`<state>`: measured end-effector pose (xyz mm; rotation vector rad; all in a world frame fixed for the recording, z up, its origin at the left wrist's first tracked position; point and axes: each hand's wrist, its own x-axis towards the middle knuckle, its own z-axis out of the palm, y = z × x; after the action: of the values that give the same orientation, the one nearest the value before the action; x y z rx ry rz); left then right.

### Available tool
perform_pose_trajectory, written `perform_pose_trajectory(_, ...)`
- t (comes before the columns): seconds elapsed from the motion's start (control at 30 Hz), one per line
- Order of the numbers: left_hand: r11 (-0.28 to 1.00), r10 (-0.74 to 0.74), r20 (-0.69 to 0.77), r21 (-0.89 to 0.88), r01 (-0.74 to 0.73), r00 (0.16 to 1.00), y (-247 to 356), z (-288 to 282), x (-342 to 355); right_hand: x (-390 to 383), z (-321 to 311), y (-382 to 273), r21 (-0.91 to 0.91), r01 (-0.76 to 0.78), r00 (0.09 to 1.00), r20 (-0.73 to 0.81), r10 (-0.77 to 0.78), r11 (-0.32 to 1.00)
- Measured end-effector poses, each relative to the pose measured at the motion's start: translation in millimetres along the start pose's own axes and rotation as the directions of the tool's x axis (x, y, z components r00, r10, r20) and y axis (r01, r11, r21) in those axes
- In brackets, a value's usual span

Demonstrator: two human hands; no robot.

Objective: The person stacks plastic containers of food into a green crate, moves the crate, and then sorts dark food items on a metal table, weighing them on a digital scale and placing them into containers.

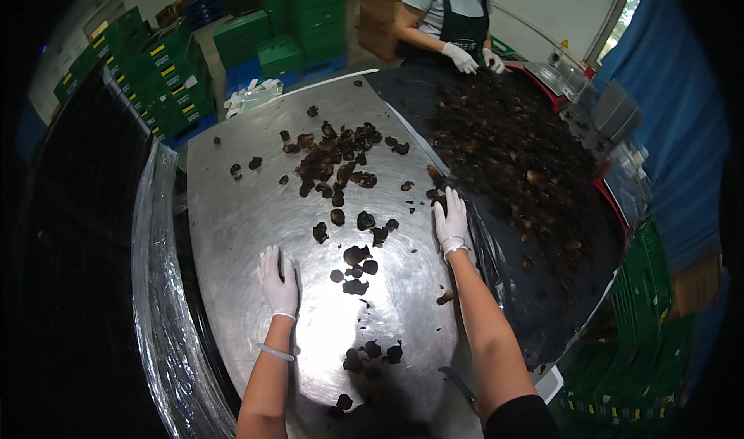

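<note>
My left hand (277, 284), in a white glove, lies flat on the metal tabletop (232, 230) with its fingers apart and holds nothing. To its right are several dark brown, curled pieces (357, 255) that look like mushrooms or wood ear fungus. My right hand (452, 220), gloved too, rests with fingers stretched out at the table's right edge, just below a few dark pieces (435, 177). A loose cluster of such pieces (333, 156) is spread farther up the metal. Near my right forearm lies a slim grey-blue tool (457, 382), its kind unclear.
On the right, a black-covered surface (535, 315) bears a large heap of dark pieces (519, 152). A gloved co-worker (449, 20) stands behind it. Clear plastic sheeting (159, 284) hangs along the left edge. Green crates (174, 75) are stacked at the back left.
</note>
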<state>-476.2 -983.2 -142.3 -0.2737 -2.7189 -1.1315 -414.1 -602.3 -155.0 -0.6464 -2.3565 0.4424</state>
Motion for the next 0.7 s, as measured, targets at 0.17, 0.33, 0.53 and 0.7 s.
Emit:
perform_pose_trajectory(0.17, 0.998, -0.002, 0.013, -0.068, 0.003, 1.0, -7, -4, 0, -1, 24, -74, 0.54, -0.028, 0.964, 0.236, -0.119, 0.841)
perform_pose_trajectory(0.33, 0.971, -0.064, 0.009, -0.232, 0.064, 0.998, -11, -13, 2, -5, -6, -45, 0.329, -0.111, 0.957, 0.291, 0.012, 0.938)
perform_pose_trajectory(0.53, 0.989, 0.1, 0.082, -0.119, -0.09, 0.992, 23, 39, 48, 31, 28, 4, -0.159, -0.089, 0.993, 0.059, 0.1, 0.983)
perform_pose_trajectory(0.7, 0.98, 0.106, 0.129, -0.184, -0.081, 0.986, 42, 84, 111, 79, 74, -46, 0.421, 0.002, 0.992, 0.113, -0.055, 0.907)
